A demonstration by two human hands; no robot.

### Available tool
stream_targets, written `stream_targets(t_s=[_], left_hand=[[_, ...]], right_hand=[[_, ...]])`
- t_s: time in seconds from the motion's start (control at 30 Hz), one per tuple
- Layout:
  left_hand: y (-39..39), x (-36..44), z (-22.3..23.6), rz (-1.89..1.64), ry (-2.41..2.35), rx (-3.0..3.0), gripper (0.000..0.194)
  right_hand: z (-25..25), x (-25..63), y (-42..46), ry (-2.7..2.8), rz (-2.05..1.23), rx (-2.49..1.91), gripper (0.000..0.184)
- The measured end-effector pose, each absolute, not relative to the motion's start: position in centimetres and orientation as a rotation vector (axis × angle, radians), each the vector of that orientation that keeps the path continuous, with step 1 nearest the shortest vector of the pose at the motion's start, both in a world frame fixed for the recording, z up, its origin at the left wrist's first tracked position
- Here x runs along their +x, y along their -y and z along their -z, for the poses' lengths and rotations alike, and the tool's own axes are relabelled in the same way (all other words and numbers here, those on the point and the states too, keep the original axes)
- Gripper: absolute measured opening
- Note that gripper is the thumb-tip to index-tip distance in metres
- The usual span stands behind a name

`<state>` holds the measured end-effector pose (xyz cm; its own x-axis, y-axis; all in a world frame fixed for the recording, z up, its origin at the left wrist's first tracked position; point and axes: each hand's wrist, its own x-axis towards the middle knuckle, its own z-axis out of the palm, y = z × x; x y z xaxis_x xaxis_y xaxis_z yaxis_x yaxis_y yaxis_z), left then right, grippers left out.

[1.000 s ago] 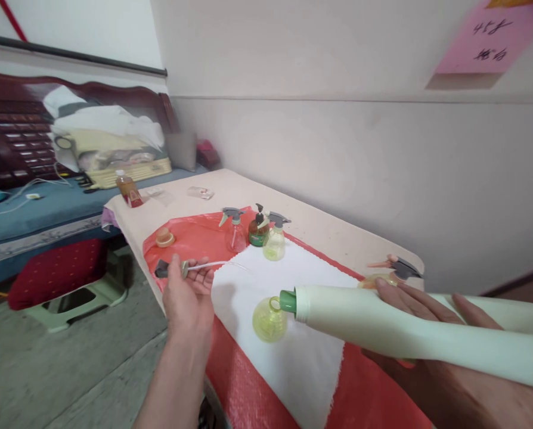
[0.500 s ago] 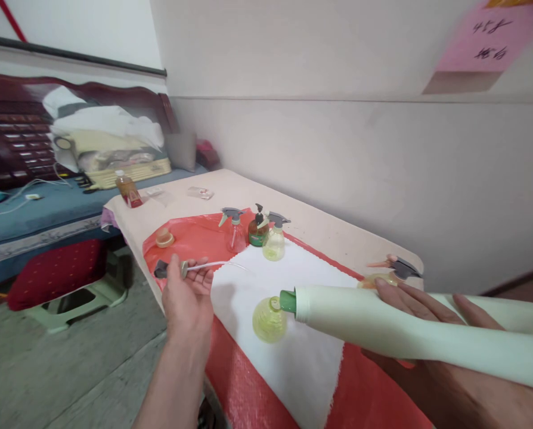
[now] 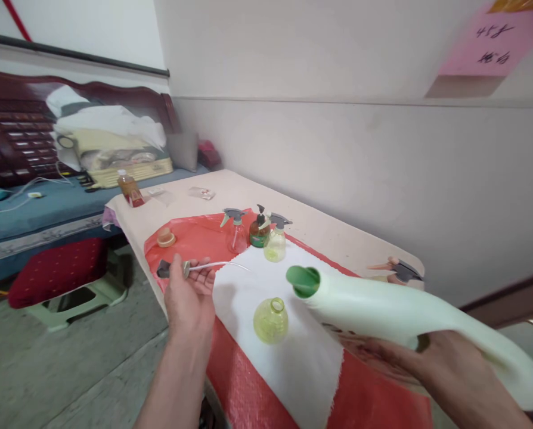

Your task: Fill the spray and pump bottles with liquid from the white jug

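My left hand holds a spray head with a thin clear dip tube running off to the right. In my right hand is a large pale green plastic jug, gripped by its handle and tilted, its green spout pointing left. Just left of and below the spout stands an open yellow-green spray bottle on a white cloth. The jug's mouth is apart from that bottle's neck. The liquid level in the jug is hidden.
Behind stand a pinkish clear spray bottle, a dark pump bottle and a yellowish spray bottle. Another sprayer lies partly hidden behind the jug. A cap rests on red plastic sheeting. A stool stands left.
The jug's spout has lifted up and back from the yellow-green bottle's neck, and the jug has turned in my right hand. My left hand has hardly moved.
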<state>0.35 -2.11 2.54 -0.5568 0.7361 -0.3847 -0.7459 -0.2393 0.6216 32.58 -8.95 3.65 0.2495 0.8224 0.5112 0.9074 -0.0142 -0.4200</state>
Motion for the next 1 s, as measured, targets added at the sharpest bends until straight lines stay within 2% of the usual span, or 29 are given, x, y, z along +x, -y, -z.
stream_targets(t_s=[0.1,0.17,0.33,0.53,0.73,0.9,1.0], left_hand=[[2.1,0.2,-2.3,-1.922,-0.972,-0.024,0.028],[2.0,0.1,-2.2,-1.920,-0.964,-0.032,0.028],[2.1,-0.1,-2.2,-1.930,-0.947,-0.034,0.027],[2.0,-0.4,-2.1,-1.925,-0.941,-0.035,0.027],[1.9,-0.5,-1.9,-1.906,-0.912,-0.036,0.027],[2.0,-0.4,-2.1,-1.903,-0.897,-0.064,0.026],[2.1,-0.5,-2.1,-1.898,-0.906,-0.038,0.027]], right_hand=[[-2.2,33.4,8.6,1.334,-0.241,-1.952,0.038],[-1.3,32.6,8.2,1.065,-0.422,-1.785,0.038],[1.6,28.1,5.8,0.703,-0.741,-1.161,0.071],[5.1,25.9,3.3,0.753,-0.844,-1.176,0.074],[6.1,25.9,5.6,0.694,-0.772,-1.437,0.050],[8.4,22.1,9.1,0.719,-0.751,-1.491,0.046],[10.3,19.2,9.6,0.883,-0.847,-1.474,0.058]])
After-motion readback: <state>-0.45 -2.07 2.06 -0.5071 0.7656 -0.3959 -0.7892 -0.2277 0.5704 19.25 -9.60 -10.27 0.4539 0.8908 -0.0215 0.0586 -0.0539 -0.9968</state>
